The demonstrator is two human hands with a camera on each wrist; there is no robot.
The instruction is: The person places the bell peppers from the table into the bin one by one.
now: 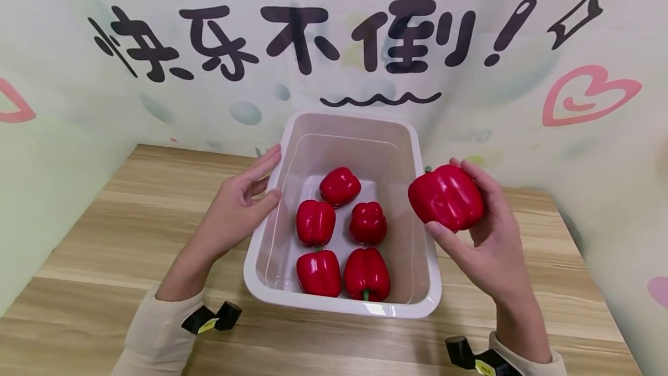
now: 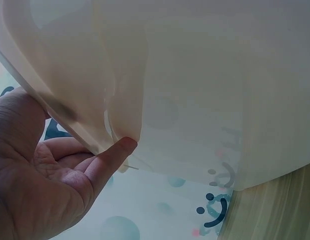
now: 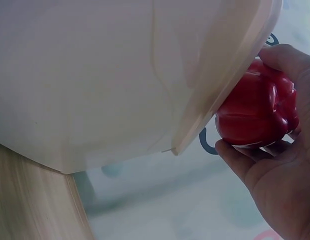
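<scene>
A light plastic bin (image 1: pixel 428 271) stands in the middle of the head view. Several glossy red bell peppers (image 1: pixel 315 222) lie in it. My left hand (image 1: pixel 237 208) touches the outer left side of the bin's rim, thumb and fairly straight fingers spread along the edge. In the left wrist view a fingertip (image 2: pixel 128 143) meets the bin's outer side. Beyond the right rim, my right hand (image 1: pixel 493 237) holds another red bell pepper (image 1: pixel 446 197) between thumb and fingers. Its green stem points up and left. From the right wrist, that pepper (image 3: pixel 255 107) shows partly behind the rim.
The bin rests on a wood-grain table (image 1: pixel 94 260). Close behind it hangs a pale printed cloth (image 1: pixel 209 126) with dark lettering and pink hearts. Both forearms wear light sleeves (image 1: pixel 162 329) and small black wrist cameras (image 1: pixel 211 319).
</scene>
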